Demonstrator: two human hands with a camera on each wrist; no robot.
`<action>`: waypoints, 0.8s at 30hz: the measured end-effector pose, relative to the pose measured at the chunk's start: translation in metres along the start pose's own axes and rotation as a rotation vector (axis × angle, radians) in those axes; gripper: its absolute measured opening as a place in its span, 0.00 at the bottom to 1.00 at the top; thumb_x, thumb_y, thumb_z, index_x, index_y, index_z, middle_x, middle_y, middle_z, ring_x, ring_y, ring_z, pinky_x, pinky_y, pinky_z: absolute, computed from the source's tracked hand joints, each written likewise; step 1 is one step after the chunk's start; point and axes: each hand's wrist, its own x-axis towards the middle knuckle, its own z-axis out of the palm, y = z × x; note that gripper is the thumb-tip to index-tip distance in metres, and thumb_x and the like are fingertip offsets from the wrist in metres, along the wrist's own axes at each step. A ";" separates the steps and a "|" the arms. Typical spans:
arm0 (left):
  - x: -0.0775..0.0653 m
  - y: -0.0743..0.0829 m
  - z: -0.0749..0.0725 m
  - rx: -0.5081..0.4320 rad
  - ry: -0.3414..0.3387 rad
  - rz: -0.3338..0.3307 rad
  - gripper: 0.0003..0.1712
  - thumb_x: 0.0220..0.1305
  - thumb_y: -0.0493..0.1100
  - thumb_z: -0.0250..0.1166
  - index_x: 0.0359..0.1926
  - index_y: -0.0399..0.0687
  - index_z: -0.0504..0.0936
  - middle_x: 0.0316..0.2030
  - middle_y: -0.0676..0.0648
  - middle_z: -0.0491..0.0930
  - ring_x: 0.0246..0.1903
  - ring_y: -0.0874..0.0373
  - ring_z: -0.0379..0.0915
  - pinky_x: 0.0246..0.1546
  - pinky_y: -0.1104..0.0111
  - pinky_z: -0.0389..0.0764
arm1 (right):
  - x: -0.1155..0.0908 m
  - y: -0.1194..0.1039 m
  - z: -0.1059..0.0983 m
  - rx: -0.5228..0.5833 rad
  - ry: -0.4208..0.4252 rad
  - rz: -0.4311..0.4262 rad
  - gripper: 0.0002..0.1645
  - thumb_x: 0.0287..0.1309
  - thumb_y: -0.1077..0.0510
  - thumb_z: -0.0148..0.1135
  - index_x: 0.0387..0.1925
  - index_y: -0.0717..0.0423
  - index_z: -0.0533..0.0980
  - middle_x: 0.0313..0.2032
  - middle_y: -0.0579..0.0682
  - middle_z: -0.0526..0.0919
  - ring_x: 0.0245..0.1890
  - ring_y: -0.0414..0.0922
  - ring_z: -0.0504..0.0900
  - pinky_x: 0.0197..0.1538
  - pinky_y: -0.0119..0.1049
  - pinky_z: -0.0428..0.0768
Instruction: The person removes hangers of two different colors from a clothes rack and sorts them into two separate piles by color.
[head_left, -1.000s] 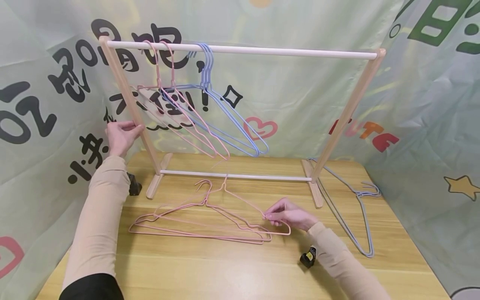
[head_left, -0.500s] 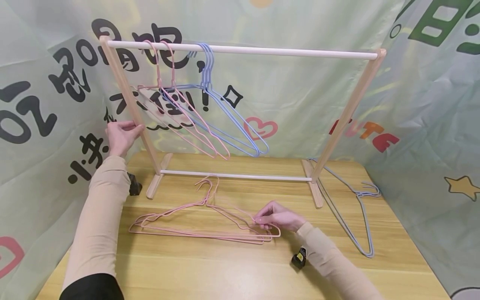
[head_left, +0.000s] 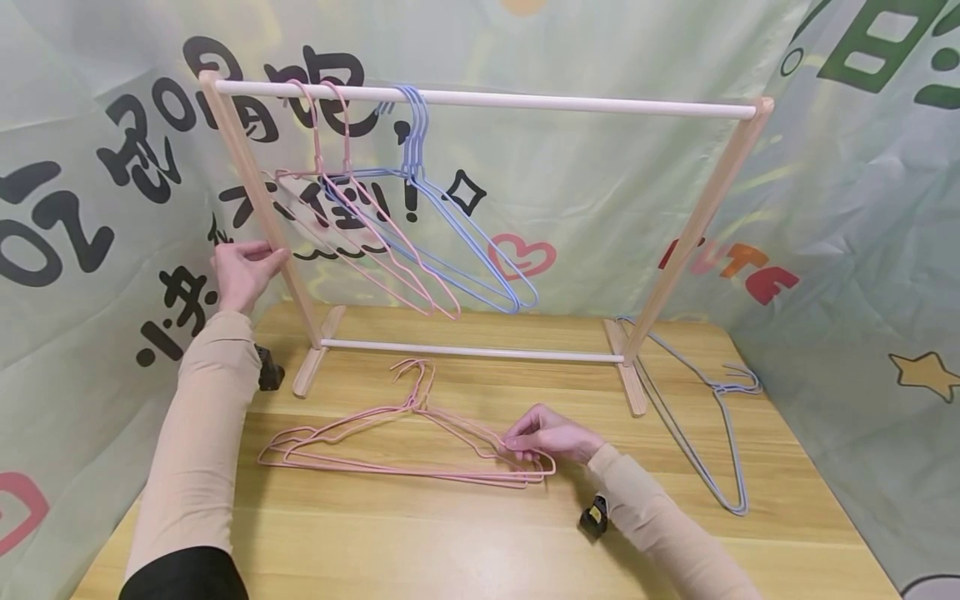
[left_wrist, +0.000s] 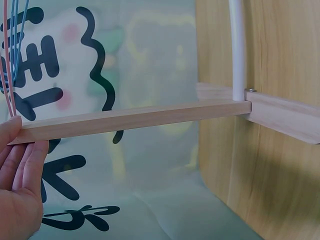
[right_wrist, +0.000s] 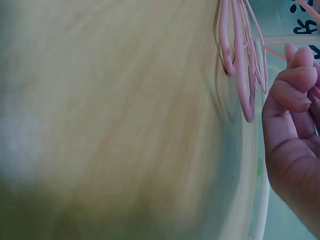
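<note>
My left hand [head_left: 247, 275] grips the left wooden post [head_left: 257, 196] of a small clothes rack. In the left wrist view its thumb lies along one side of the post [left_wrist: 130, 120], with fingers on the other. My right hand [head_left: 551, 435] pinches the right shoulder of a pink clothes hanger [head_left: 553, 463], which overlaps a few more pink hangers [head_left: 390, 475] on the table. Their hooks bunch together near the lower rail. The right wrist view has the curled fingers [right_wrist: 295, 82] close beside the pink wire ends [right_wrist: 245, 107].
Two pink hangers [head_left: 347, 137] and several blue hangers [head_left: 414, 137] hang from the white top rail [head_left: 585, 103], toward its left. Bluish-grey hangers [head_left: 733, 450] lie at the table's right by the rack's right foot [head_left: 634, 387]. A printed cloth [head_left: 600, 183] stands behind.
My right hand has drawn the pink hanger left and slightly lower, so its hook now sits beside the others. My left hand has stayed on the post.
</note>
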 end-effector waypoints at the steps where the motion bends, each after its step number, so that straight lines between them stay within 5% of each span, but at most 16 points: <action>1: 0.000 0.000 0.000 -0.001 0.000 0.000 0.27 0.62 0.43 0.71 0.58 0.30 0.80 0.14 0.79 0.71 0.23 0.83 0.74 0.30 0.89 0.77 | 0.000 -0.001 0.000 -0.007 0.002 0.005 0.19 0.65 0.67 0.60 0.45 0.85 0.75 0.21 0.40 0.83 0.18 0.31 0.73 0.23 0.21 0.72; 5: 0.000 0.000 0.000 -0.009 0.002 0.002 0.27 0.62 0.42 0.71 0.58 0.29 0.80 0.14 0.79 0.72 0.23 0.83 0.74 0.30 0.89 0.77 | -0.001 -0.004 0.001 -0.057 0.030 0.024 0.18 0.65 0.65 0.61 0.45 0.82 0.77 0.23 0.41 0.85 0.19 0.31 0.74 0.24 0.21 0.72; 14: 0.000 0.000 0.001 -0.008 0.006 0.023 0.27 0.61 0.42 0.71 0.57 0.28 0.80 0.14 0.79 0.72 0.22 0.84 0.74 0.29 0.89 0.77 | -0.005 -0.011 0.002 -0.254 0.167 0.004 0.14 0.62 0.64 0.65 0.45 0.71 0.82 0.42 0.67 0.88 0.31 0.38 0.82 0.36 0.26 0.81; 24: -0.002 0.001 0.000 -0.001 0.003 0.009 0.27 0.62 0.42 0.71 0.58 0.30 0.80 0.14 0.79 0.71 0.23 0.84 0.74 0.30 0.89 0.77 | -0.013 -0.038 -0.022 -0.207 0.340 -0.063 0.21 0.68 0.60 0.60 0.54 0.74 0.77 0.50 0.71 0.83 0.43 0.46 0.84 0.50 0.43 0.84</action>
